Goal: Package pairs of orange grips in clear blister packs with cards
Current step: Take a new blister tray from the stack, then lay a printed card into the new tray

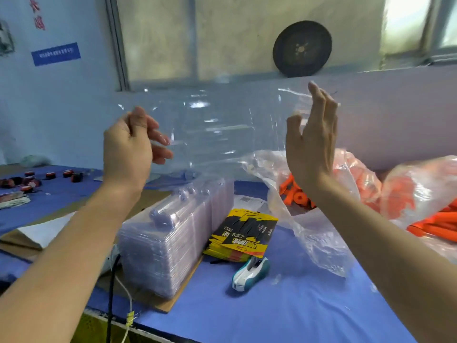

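Observation:
I hold a clear blister pack (217,129) up in the air, spread open in front of me. My left hand (131,147) pinches its left edge. My right hand (311,137) is at its right edge with fingers straight and apart; whether it grips the plastic is unclear. Below, a tall stack of clear blister packs (170,238) stands on a cardboard sheet. Beside it lies a pile of yellow and black cards (244,233). Orange grips (296,194) fill clear plastic bags at the right, with more orange grips (435,224) further right.
A white and teal tape dispenser (251,272) sits on the blue table cover (272,313) near the cards. Small red and black parts (32,179) lie at the far left. A black cable (111,300) hangs over the front edge. A loose clear bag (319,241) lies right of the cards.

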